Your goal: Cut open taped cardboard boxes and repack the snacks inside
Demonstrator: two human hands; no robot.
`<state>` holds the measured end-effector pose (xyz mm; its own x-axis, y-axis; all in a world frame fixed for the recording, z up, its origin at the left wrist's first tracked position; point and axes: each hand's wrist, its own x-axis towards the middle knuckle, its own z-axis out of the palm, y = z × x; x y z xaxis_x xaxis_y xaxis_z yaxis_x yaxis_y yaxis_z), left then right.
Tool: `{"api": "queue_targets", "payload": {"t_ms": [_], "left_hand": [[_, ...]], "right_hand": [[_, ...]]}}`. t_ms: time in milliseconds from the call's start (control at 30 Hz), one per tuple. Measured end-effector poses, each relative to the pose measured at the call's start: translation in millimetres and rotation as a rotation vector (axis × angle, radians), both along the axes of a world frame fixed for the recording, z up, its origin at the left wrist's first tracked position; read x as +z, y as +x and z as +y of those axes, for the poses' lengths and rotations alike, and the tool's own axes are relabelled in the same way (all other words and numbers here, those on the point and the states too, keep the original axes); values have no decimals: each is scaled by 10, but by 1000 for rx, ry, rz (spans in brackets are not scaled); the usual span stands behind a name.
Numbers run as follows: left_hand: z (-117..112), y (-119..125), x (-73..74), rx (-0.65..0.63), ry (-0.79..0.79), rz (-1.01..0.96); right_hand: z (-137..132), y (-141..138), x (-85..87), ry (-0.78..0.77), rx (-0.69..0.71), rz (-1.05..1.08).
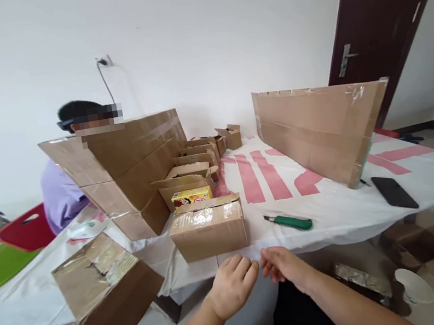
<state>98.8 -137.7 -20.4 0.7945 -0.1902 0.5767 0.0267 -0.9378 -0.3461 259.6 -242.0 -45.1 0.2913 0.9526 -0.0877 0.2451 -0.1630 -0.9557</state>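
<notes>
My left hand [232, 284] and my right hand [285, 267] meet at the near edge of the table, fingers curled and pinched together on the hem of the white cloth [333, 209]. Just beyond them stands a small taped cardboard box [208, 230]. A green utility knife [291, 222] lies on the cloth to the right of that box. Behind the box an open carton holds a yellow packet [191, 195].
A row of small open cartons [195, 160] runs back along a tall cardboard wall [126, 166]. Another cardboard panel [319, 128] stands right. A black phone [394, 192] lies near it. A crushed box [104, 284] hangs off the left edge. A person in purple [60, 194] sits behind.
</notes>
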Motion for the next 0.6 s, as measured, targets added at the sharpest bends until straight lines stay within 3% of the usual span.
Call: {"api": "queue_targets", "payload": {"t_ms": [67,167,267,367,467,533,600], "left_hand": [[-92,-40,-101,-29,-23,29],[-203,-70,-223,-65,-84,31],[-246,-101,-304,-55,-155,-23],[-243,-159,-377,-8,-243,-82],[-241,-230,-496,35,-350,-93],[-255,-268,-602,35,-412,-68],[-277,-295,-695,15,-455,-29]], "right_hand": [[-104,-151,-63,-43,66,315],[-233,-171,-135,5,17,312],[-388,102,-160,43,-101,72],[-613,590,-159,7,-343,-366],[-842,1060,-179,-290,-616,-721],[-948,1260,-216,-454,-676,-782],[-1011,1360,-268,-499,-678,-780]]}}
